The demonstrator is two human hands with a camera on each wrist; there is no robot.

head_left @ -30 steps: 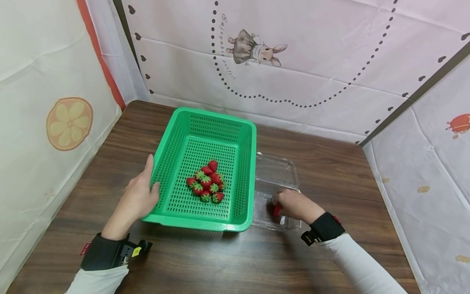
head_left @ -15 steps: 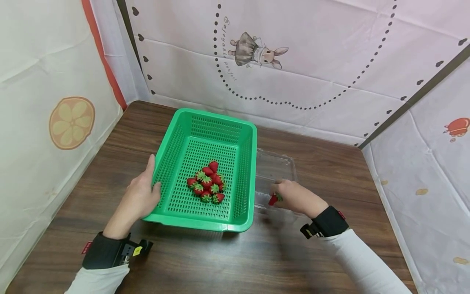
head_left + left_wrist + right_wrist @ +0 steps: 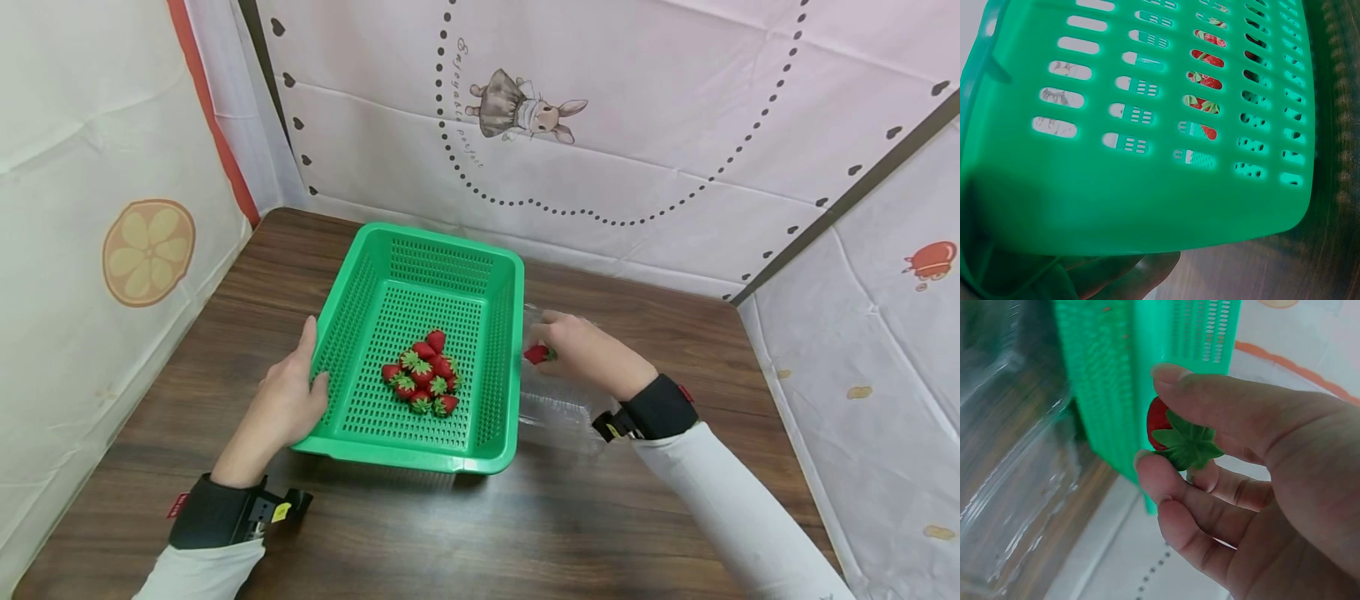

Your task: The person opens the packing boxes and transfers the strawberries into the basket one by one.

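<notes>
A green plastic basket (image 3: 420, 463) with slotted walls stands on the table, with a cluster of strawberries (image 3: 422, 369) on its floor. My left hand (image 3: 281, 400) holds the basket's left side by the rim, thumb over the inner edge; in the left wrist view, fingers (image 3: 1141, 275) show past the basket's edge. To the right of the basket, my right hand (image 3: 592, 350) pinches one strawberry (image 3: 1179, 440) between thumb and fingers, its green leaves turned toward the wrist camera. That hand is above a clear plastic clamshell box (image 3: 558, 412), partly covering it.
The brown wooden table (image 3: 480, 542) runs up to printed cloth walls (image 3: 637, 100) at the back and on both sides. The basket's right wall stands between the right hand and the strawberry cluster.
My right hand has lifted the strawberry out of the clear box and moved up and a little left, toward the basket's right rim. The left hand and basket have stayed put.
</notes>
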